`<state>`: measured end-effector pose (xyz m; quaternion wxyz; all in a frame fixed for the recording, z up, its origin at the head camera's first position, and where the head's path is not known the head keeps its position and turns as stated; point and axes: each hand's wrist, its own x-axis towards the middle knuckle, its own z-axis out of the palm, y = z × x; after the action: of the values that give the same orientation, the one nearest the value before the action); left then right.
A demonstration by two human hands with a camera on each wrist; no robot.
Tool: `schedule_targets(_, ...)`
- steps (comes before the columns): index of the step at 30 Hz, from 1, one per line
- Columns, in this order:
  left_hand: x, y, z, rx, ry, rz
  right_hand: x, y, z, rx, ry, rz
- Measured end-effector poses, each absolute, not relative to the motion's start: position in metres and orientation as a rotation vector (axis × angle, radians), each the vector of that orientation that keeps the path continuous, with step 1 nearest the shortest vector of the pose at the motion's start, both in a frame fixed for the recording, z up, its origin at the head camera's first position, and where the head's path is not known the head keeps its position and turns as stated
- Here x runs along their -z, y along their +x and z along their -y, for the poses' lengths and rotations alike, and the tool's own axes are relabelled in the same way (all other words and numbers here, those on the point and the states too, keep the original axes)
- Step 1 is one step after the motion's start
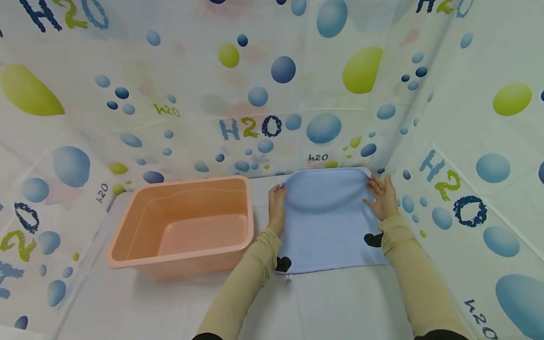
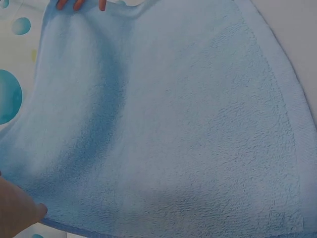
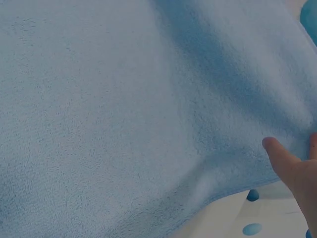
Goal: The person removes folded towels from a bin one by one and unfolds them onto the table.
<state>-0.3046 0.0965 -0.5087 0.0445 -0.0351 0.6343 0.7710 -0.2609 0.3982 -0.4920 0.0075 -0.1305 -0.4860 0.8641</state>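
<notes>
Pale blue towel spread on the white worktop, soft terry nap, a flat woven border down its edge, far end lifted and sagging between the hands. Left hand pinches the far left corner; right hand holds the far right corner, fingers fairly straight. Peach tub sits just left of the towel.

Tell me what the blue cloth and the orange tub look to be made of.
The blue cloth looks like terry cotton or a similar soft fabric: the wrist views show a fuzzy looped pile, a flatter woven border band and soft sagging folds. The orange tub looks like moulded plastic: smooth, slightly glossy walls, rounded corners and a rolled rim, all in one even peach colour.
</notes>
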Motion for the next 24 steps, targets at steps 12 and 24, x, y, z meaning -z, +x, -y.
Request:
schedule_targets(12, 0.511, -0.308, -0.095, -2.517, -0.020, -1.785, 0.489, -0.266, -0.401, -2.753, -0.451, 1.296)
schedule_targets(24, 0.520, -0.312, -0.094, -2.427, -0.044, -1.799, 0.502, -0.276, -0.395, -2.756, -0.458, 1.334)
